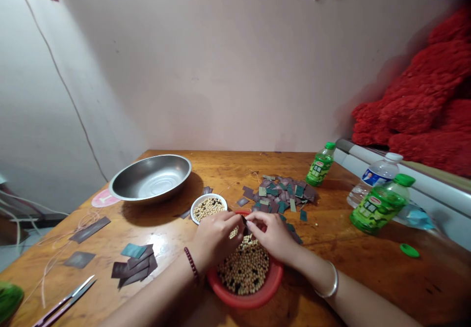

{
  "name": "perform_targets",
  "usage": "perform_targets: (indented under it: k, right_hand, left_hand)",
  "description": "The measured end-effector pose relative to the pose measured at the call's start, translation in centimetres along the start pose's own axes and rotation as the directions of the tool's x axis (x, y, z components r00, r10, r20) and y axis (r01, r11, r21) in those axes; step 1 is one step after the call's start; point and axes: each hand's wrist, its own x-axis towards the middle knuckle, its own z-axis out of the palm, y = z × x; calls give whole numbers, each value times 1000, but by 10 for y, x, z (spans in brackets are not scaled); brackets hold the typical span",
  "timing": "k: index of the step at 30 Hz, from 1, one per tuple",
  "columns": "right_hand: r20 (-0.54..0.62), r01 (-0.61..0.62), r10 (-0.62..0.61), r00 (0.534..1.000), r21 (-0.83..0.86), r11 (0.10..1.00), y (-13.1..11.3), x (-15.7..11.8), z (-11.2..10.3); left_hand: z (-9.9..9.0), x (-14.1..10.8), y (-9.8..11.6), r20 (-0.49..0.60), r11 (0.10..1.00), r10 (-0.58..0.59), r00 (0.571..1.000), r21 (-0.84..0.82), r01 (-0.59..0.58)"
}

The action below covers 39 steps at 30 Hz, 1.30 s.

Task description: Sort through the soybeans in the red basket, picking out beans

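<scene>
My left hand (222, 231) and my right hand (270, 231) meet over the far rim of a red bowl (248, 301). Their fingertips pinch a small dark piece (244, 221), partly hidden by the fingers; it resembles the brown rectangles nearby. Small round tan and black beads (246, 263) fill the bowl beneath both hands. Just beyond my left hand stands a white dish (194, 208) with more such beads. Past my right hand lies a spread pile of flat brown and green rectangles (281, 193).
A wide steel basin (150, 177) stands back left. In front of it lie stacked brown pieces (138, 265), loose cord (46, 273) and open scissors (68, 300). Green-labelled bottles (379, 206) (321, 166), a clear bottle (373, 179) and a green cap (409, 250) occupy the right.
</scene>
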Motion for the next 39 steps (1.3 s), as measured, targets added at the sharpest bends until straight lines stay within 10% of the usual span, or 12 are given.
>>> perform_targets:
  k: [39]
  right_hand:
    - [-3,-5,5,1000,-1,1000,-1,-1,0]
  left_hand:
    - [0,0,0,33,999,-4,999,-32,5]
